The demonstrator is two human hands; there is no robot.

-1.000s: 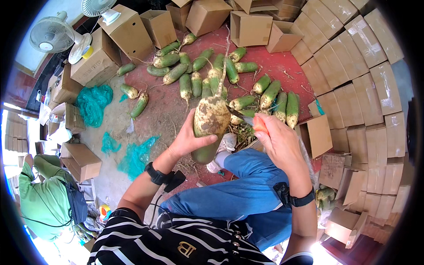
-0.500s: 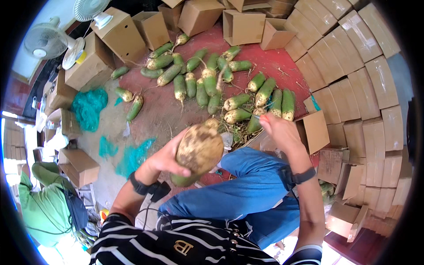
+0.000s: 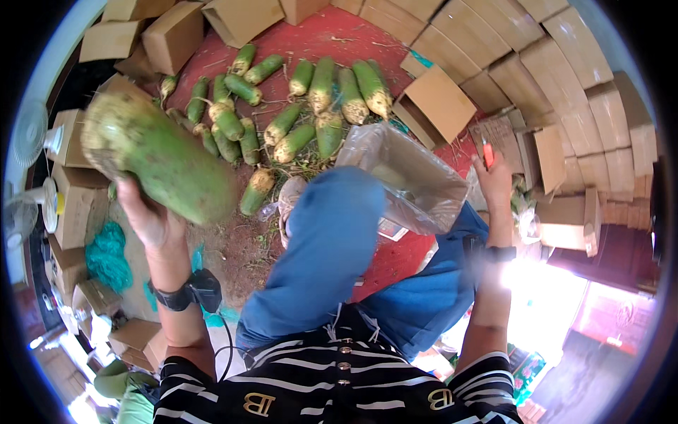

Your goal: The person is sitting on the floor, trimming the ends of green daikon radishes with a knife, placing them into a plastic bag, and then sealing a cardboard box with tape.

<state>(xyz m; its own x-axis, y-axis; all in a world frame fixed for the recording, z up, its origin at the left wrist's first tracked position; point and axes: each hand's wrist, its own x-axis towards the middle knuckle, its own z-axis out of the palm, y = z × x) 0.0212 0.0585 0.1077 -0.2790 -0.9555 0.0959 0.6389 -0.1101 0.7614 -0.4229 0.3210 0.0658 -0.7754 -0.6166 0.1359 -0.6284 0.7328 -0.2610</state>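
A large green radish [image 3: 159, 155] with a pale, soil-stained end is held up at the left by my left hand [image 3: 147, 220]. The thumb shows against its underside, while the other fingers are hidden behind it. At the right, my right hand [image 3: 496, 182] is closed round a small orange-handled tool [image 3: 488, 153]; I cannot make out its working end. Between my hands and beyond my knees stands a carton lined with clear plastic [image 3: 434, 208], something greenish dimly visible inside. Several similar radishes [image 3: 321, 85] lie on the floor past it.
Stacked closed cartons [image 3: 540, 78] wall off the right side. An open carton [image 3: 441, 106] sits beyond the lined one, and more open boxes [image 3: 173, 39] stand at the far left. Fans [image 3: 30, 134] and a teal plastic bag [image 3: 107, 258] are at the left. Leafy scraps litter the floor.
My view has turned to the right, bringing the lined carton into sight. The radish in my left hand has swung outward to the left. My right hand with the tool has moved away from the radish pile.
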